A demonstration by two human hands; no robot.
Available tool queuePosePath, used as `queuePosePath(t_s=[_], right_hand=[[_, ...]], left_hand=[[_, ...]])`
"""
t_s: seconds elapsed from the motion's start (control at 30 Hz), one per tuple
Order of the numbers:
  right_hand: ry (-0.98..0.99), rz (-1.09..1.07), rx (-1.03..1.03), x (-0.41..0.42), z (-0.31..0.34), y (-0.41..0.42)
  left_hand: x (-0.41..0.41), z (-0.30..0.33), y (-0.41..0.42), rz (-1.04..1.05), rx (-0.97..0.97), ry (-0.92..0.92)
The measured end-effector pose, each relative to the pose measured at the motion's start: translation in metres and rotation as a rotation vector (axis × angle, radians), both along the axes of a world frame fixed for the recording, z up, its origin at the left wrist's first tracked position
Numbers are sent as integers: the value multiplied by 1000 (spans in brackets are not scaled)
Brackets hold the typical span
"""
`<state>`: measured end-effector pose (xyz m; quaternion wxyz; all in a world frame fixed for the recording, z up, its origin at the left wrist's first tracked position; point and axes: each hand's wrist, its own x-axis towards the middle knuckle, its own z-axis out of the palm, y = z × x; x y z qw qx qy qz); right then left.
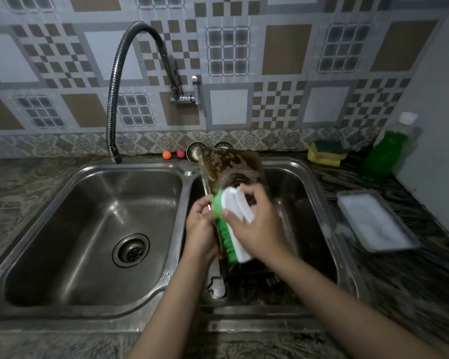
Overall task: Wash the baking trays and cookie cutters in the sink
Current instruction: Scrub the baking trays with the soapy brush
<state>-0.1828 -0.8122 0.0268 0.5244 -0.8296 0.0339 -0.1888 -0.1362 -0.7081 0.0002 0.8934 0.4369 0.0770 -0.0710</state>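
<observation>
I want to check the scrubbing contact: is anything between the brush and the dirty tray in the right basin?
Nothing visible. The right hand grips the brush, whose green bristles lie directly against the stained baking tray. The left hand holds the tray's left edge, beside the brush, not under it.

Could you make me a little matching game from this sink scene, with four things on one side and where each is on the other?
Things:
1. green-bristled white scrub brush
2. dark stained baking tray
3. yellow and green sponges
4. foam-covered metal tray

Places:
A. on the counter, right of the sink
B. gripped by the right hand
C. beside the green soap bottle
D. propped in the right basin

Pairs: 1-B, 2-D, 3-C, 4-A
</observation>
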Motion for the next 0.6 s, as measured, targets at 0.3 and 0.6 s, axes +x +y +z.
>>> queuePosePath(t_s=[0.3, 0.6], right_hand=[[68, -83, 57, 46, 29, -21], [158, -195, 80, 18, -26, -64]], left_hand=[[-14, -1, -10, -49, 52, -28], [-1, 19, 21, 26, 27, -57]])
